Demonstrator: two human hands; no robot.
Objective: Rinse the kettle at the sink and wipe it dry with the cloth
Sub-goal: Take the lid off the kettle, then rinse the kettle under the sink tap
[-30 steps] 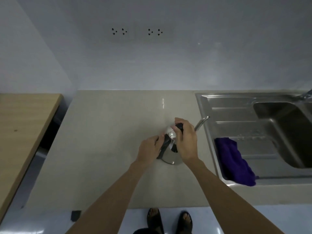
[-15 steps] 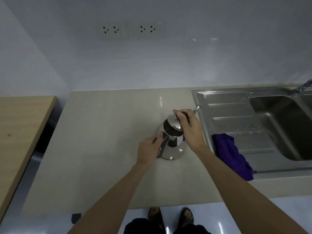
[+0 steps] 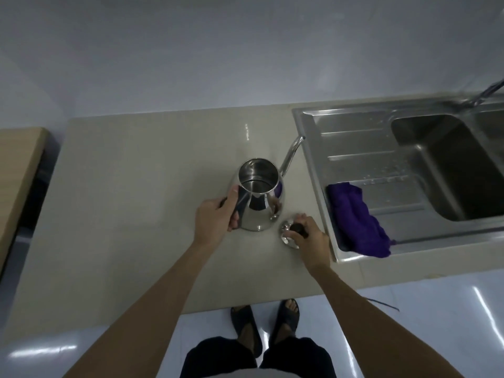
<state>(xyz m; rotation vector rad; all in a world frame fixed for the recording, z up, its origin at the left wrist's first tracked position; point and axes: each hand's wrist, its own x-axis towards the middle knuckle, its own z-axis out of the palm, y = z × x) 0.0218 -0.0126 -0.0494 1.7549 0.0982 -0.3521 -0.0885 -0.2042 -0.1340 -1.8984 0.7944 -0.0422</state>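
Observation:
A shiny steel gooseneck kettle (image 3: 259, 205) stands upright on the beige counter (image 3: 136, 200), its top uncovered and its thin spout pointing toward the sink. My left hand (image 3: 216, 218) grips its dark handle on the left side. The steel lid (image 3: 287, 236) lies against the counter just right of the kettle, and my right hand (image 3: 309, 236) holds it by its dark knob. A purple cloth (image 3: 357, 222) is heaped on the sink's drainboard, near its front left corner, apart from both hands.
The steel sink (image 3: 354, 137) takes up the right side, with a deep basin (image 3: 447, 170) and a tap (image 3: 488, 91) at the far right. A wooden table (image 3: 16, 170) stands at the left past a gap. The wall rises behind the counter.
My right hand has lifted the lid off the kettle and brought it down onto the counter to the kettle's right. My left hand stays on the handle.

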